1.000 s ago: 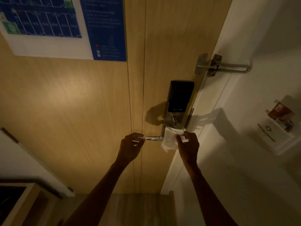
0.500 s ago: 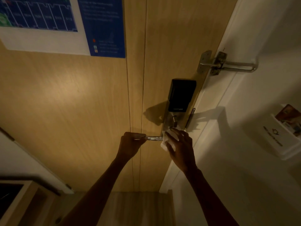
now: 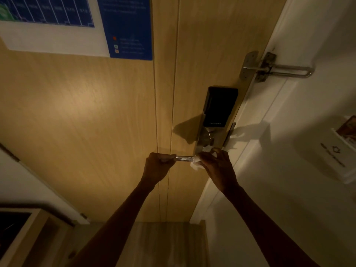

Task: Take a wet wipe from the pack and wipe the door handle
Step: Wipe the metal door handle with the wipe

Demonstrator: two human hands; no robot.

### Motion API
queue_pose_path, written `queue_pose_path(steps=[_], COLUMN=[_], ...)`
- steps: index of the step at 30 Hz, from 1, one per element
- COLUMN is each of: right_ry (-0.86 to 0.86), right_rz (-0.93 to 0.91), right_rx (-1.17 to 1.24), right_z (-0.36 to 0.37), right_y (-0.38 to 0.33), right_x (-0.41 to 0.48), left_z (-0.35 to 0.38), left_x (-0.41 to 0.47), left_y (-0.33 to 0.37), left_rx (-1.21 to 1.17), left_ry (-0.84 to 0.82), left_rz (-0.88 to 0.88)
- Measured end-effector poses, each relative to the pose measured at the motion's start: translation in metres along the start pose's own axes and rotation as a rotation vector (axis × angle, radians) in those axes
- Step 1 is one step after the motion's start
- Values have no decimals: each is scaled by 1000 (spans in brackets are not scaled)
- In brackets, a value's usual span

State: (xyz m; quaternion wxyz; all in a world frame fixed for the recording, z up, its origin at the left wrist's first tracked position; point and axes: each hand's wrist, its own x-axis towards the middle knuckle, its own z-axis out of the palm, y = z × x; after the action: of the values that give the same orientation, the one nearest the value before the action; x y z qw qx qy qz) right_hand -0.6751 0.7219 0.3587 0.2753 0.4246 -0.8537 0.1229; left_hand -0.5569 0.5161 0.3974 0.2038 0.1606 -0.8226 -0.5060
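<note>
A metal lever door handle (image 3: 184,158) sticks out leftward from the lock plate on a light wooden door (image 3: 96,122). My left hand (image 3: 158,167) is closed around the handle's free end. My right hand (image 3: 217,166) presses a white wet wipe (image 3: 195,164) around the handle near its base at the lock plate; only a crumpled bit of the wipe shows under the fingers. The wipe pack is not in view.
A black electronic lock panel (image 3: 219,106) sits above the handle. Higher right, a metal swing-bar latch (image 3: 275,69) spans door and white frame. A blue-and-white poster (image 3: 77,26) hangs upper left. A white wall holder (image 3: 339,155) is at right, a wooden cabinet (image 3: 21,234) lower left.
My right hand has closed the wipe around the handle's base, hiding most of it. My left hand keeps its grip on the handle's end. The view shifted slightly.
</note>
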Motion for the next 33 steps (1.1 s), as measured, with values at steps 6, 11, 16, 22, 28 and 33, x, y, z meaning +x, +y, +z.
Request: queue_pose_path(steps=[6, 11, 16, 22, 28, 33], right_ry=[0, -80, -55, -48, -77, -155], right_rz=[88, 207, 230, 80, 192, 50], right_rx=[158, 316, 379, 254, 313, 301], right_z=[-9, -26, -23, -22, -21, -23], right_y=[-15, -3, -23, -32, -37, -35], right_x=[4, 4, 14, 8, 24, 28], left_z=[2, -6, -12, -14, -8, -7], left_x=[-2, 0, 2, 4, -3, -3], left_y=[-1, 0, 4, 4, 7, 10], left_rx=[-18, -12, -23, -143, -182, -229], left_ry=[-32, -140, -224, -274, -259, -264], left_rz=[-8, -11, -49, -177, -180, -256])
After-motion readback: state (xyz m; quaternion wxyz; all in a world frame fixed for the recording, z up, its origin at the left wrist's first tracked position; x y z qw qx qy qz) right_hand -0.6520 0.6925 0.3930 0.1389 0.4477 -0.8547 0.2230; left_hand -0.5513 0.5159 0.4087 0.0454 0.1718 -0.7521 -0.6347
